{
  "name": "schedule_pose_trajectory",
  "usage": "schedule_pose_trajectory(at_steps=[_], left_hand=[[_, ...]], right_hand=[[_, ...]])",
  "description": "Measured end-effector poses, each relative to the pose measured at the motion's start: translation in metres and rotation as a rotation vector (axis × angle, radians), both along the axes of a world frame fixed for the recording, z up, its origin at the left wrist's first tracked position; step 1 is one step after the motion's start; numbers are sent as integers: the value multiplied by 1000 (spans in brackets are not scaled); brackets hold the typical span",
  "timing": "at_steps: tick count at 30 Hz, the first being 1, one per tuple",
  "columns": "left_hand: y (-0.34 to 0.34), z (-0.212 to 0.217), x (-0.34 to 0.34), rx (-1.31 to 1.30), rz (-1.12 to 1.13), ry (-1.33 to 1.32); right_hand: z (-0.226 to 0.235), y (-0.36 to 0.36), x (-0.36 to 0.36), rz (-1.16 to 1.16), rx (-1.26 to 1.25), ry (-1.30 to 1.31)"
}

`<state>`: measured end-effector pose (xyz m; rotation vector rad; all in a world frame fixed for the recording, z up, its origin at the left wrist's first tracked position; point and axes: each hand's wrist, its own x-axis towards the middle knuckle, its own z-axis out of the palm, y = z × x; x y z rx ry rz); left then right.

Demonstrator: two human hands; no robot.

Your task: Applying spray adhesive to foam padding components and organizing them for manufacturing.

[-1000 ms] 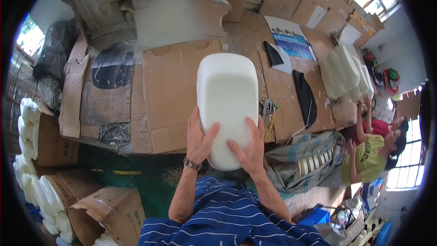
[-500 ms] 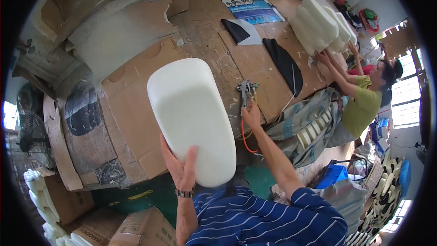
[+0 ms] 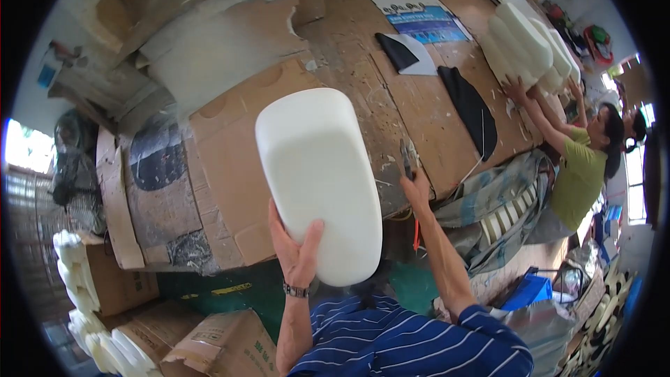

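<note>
My left hand [image 3: 296, 255] grips the lower left edge of a smooth white foam pad [image 3: 321, 181], thumb on top and the other fingers beneath it. The pad is long with rounded corners and has a raised band across its far end. It is held up in front of me, over the table's near edge. To the right of the pad, my right hand [image 3: 419, 188] is closed around a metal spray gun [image 3: 407, 158], seen nearly edge-on. A red hose [image 3: 417, 234] hangs below that hand.
Cardboard [image 3: 223, 132] covers the table. Black fabric pieces [image 3: 466, 108] lie to the right, near a blue-and-white printed sheet [image 3: 426, 22]. A co-worker in a yellow-green shirt [image 3: 581, 185] handles stacked foam pads [image 3: 520, 45]. Cartons [image 3: 220, 342] stand at lower left.
The whole view has swung left, so the surroundings sit further right. The spray gun has turned from a side-on to a nearly edge-on view. Both hands keep their hold.
</note>
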<state>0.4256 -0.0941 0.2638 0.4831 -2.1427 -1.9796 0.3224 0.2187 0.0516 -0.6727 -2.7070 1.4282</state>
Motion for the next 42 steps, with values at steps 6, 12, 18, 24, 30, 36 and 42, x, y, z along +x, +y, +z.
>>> schedule_pose_trajectory(at_steps=[6,12,18,24,30,36,42], left_hand=[[-2,0,22,-62,83,31],[16,-8,100,43,194,-145],[51,-13,147,570,209,-237],[53,-34,138,782,229,-77],[52,-42,127,949,207,-69],[48,-47,124,1016,189,-2],[55,-50,118,924,302,27]], right_hand=[[144,-10,140,-2,-176,196],[240,40,239,308,-216,338],[294,52,278,316,-306,592],[327,47,305,296,-351,611],[367,1,309,220,-395,592],[378,-32,309,286,-376,424],[388,-14,314,412,-230,507]])
